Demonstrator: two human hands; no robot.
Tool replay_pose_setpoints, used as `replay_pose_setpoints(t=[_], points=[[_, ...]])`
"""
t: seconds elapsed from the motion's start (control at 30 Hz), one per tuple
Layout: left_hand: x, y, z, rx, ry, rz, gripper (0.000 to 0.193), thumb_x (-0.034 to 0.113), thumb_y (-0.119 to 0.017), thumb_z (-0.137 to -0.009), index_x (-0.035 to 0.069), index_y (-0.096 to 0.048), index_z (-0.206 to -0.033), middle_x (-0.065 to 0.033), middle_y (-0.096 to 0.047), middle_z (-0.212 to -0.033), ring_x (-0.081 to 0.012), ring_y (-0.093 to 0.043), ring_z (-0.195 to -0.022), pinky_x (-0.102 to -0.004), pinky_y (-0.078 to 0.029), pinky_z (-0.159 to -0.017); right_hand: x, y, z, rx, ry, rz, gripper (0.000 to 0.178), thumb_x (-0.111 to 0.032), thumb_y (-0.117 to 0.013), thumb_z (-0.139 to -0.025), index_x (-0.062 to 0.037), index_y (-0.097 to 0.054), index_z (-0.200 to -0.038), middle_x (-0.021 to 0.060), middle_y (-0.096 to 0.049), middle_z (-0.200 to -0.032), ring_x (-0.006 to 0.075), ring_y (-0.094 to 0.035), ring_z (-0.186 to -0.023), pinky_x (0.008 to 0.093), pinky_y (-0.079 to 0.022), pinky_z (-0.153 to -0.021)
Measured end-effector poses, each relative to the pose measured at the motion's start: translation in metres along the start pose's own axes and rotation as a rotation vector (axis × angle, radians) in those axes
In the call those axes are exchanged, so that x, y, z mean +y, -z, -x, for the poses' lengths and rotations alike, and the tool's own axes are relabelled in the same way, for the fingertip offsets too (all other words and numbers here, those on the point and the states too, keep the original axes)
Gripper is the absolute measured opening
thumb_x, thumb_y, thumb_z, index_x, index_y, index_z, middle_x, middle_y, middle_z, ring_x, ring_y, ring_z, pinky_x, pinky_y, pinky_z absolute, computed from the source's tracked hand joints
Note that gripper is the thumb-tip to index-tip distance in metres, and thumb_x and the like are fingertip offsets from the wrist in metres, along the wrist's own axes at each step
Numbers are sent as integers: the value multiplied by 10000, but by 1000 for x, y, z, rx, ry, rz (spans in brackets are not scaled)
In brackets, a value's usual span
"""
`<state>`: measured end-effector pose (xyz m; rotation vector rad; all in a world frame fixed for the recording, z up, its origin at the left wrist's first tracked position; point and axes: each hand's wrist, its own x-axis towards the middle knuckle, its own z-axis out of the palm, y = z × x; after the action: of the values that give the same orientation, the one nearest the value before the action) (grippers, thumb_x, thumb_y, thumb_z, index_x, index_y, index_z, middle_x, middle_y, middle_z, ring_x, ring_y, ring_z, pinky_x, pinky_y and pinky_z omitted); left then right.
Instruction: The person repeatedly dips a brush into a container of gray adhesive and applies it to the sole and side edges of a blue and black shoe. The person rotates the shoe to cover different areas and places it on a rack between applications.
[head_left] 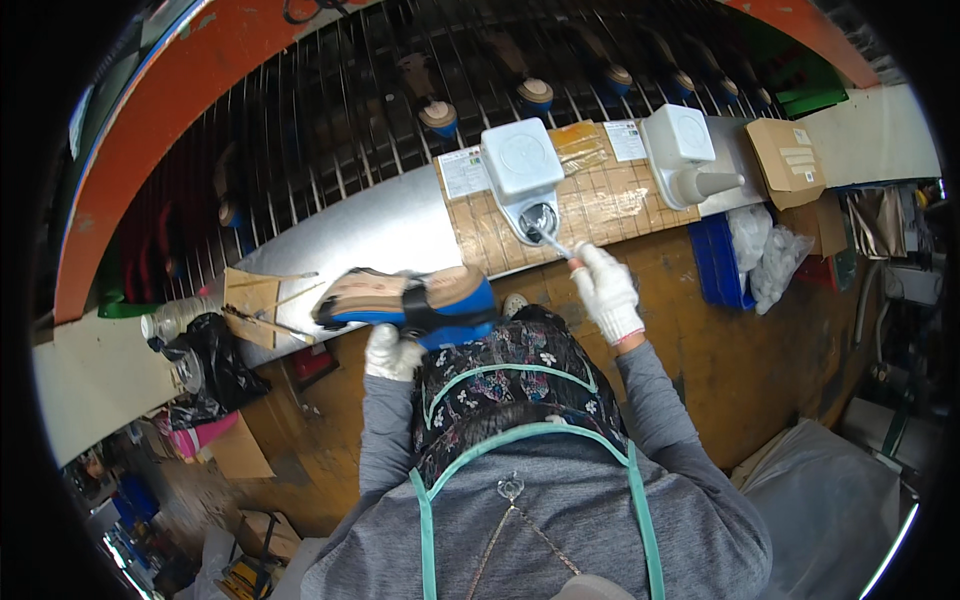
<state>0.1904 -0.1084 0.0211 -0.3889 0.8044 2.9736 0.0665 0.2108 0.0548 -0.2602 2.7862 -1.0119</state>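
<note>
My left hand (392, 352), in a white knit glove, is closed on a shoe upper on a blue last (455, 305). Its beige underside faces up, and black straps wrap round it; the shoe lies level over the front edge of the bench. In my gloved right hand (606, 292) is a thin brush (556, 245), held slantwise. The brush's far end is down in the round dark cup of a white plastic dispenser (523, 165); its bristles are hidden there.
A second white dispenser (682, 150) with a cone-shaped nozzle stands to the right on cardboard (610, 205). Behind the bench runs a rack of metal rods (345, 130) carrying several more lasted shoes. Sticks lie on a cardboard piece (262, 300) at left. A blue crate (718, 265) holds plastic bags.
</note>
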Motion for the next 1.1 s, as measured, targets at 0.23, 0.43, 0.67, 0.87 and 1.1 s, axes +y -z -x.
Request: replay_pose_setpoints(t=[0.23,0.43,0.67,0.87,1.1], points=[[61,-114,20,-58,-882,-29,1233,639,-908,-535,193,-346,-1538,-116,-332,-1595,-372,-304,-1471,-660,-260,-1195,48,-1,-20,225,123,396,72,-288,-648,-904,-216,-645,-911,64,-644,-825,296,-640,-804,466,-392,-719],[68,-158,49,44,-1001,-136,1121,506,-965,-510,177,-478,-1464,-145,-398,-1559,-462,-325,-1442,-801,-200,-1126,54,-18,-40,348,290,542,86,-305,-707,-832,-236,-662,-859,37,-619,-849,286,-597,-824,470,-410,-738],[58,-154,53,102,-1106,-39,1031,396,-952,-585,87,-479,-1447,-191,-462,-1495,-459,-390,-1405,-762,-249,-1143,53,-19,-41,274,260,508,72,-313,-693,-844,-248,-673,-867,40,-624,-827,283,-600,-819,471,-409,-761],[53,-149,46,90,-1129,-218,860,306,-893,-701,50,-499,-1422,-179,-522,-1432,-379,-488,-1331,-621,-351,-1150,48,-22,-35,274,282,597,77,-314,-684,-855,-238,-690,-863,50,-647,-827,293,-623,-785,461,-417,-766],[39,-121,36,253,-1209,-512,660,166,-825,-797,130,-555,-1398,-102,-569,-1389,-305,-557,-1255,-553,-401,-1115,57,-16,-36,12,-100,-216,223,-299,-585,-939,-115,-691,-872,50,-633,-671,202,-568,-598,335,-438,-593]])
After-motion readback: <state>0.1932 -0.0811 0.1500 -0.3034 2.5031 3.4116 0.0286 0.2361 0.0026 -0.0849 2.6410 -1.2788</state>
